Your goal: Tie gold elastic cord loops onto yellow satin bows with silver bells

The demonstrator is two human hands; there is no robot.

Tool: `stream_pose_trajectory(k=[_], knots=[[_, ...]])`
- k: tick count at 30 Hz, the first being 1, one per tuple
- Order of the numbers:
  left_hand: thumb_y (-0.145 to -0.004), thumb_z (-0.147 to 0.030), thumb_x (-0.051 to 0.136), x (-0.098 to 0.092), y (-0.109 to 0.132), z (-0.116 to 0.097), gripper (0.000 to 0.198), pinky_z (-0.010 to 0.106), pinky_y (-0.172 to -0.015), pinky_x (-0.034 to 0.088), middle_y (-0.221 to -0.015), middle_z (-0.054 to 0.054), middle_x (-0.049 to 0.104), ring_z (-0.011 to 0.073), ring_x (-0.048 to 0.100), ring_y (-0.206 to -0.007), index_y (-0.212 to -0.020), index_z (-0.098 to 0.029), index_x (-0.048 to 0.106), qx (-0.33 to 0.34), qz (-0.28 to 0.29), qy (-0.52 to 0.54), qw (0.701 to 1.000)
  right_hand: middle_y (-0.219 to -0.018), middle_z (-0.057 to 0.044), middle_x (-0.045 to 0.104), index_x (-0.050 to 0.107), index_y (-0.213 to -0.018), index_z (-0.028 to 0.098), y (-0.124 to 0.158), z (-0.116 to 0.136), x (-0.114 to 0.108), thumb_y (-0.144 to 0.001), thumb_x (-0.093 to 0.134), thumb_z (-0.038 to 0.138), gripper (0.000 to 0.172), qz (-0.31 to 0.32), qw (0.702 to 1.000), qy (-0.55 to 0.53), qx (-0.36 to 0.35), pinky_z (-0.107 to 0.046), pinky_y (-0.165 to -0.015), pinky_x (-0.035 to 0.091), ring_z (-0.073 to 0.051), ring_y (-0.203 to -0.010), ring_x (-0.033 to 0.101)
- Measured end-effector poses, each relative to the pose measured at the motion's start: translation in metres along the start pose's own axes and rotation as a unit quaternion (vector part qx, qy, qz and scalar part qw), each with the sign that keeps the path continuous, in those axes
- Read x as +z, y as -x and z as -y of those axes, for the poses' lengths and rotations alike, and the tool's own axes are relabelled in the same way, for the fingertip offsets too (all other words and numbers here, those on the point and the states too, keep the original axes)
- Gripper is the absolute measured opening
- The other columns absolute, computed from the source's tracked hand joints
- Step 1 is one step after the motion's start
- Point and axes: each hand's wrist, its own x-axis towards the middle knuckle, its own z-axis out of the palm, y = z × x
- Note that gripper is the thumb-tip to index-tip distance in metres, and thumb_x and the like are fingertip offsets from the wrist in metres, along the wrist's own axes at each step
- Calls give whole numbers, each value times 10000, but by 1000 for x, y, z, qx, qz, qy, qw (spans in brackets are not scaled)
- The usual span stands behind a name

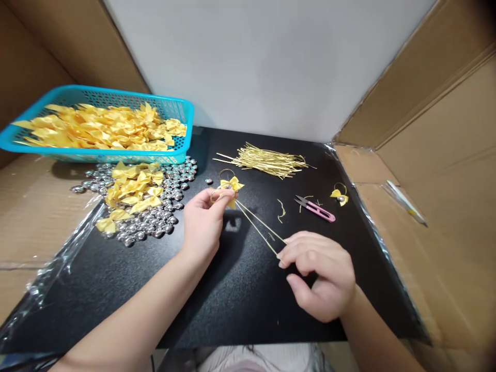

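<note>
Pinched in my left hand is a yellow ribbon bow with a small silver bell at its middle and a loop of gold cord above it. Two ends of the gold cord stretch from the bow down to my right hand. The fingers of my right hand close on those ends, while its thumb stands apart below. Close to the left hand lie several silver bells and a small heap of yellow bows.
A blue basket full of yellow bows stands at the back left. Behind my hands lies a bundle of gold cords. Pink thread snips, cord scraps and a looped bow lie right. A white-handled tool rests on cardboard.
</note>
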Motion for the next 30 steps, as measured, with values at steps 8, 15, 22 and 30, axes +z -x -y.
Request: stream_pose_trajectory(k=[8, 15, 22, 30], knots=[[-595, -229, 751, -1, 0, -2, 113, 254, -689, 482, -648, -17, 680, 134, 608, -674, -602, -184, 648, 18, -6, 15, 1000, -882, -52, 761, 569, -1135, 223, 22, -7, 12, -750, 611, 53, 423, -138, 985, 91, 41, -350, -660, 633, -202, -704, 742], [-650, -253, 784, -4, 5, 0, 158, 241, -698, 486, -664, -23, 696, 134, 640, -692, -620, -191, 642, 54, 25, 20, 998, -798, -18, 757, 669, -1045, 237, 17, -2, 7, -843, 567, 152, 241, -174, 984, 31, 28, -386, -743, 620, -201, -717, 733], [-665, -272, 793, 2, 28, -4, 156, 239, -599, 483, -634, -11, 700, 138, 636, -606, -649, -188, 663, 28, 128, -36, 991, -892, -59, 743, 731, -866, 197, -7, -12, 29, -787, 731, 192, 79, -105, 964, 28, 244, -349, -821, 564, -206, -869, 693], [-644, -238, 786, 7, 38, -9, 123, 233, -572, 522, -632, 3, 721, 142, 656, -589, -614, -188, 677, -5, 191, -44, 981, -847, -51, 752, 734, -770, 179, -9, -14, 36, -781, 724, 224, 47, -123, 931, -121, 323, -344, -826, 557, -200, -843, 703]])
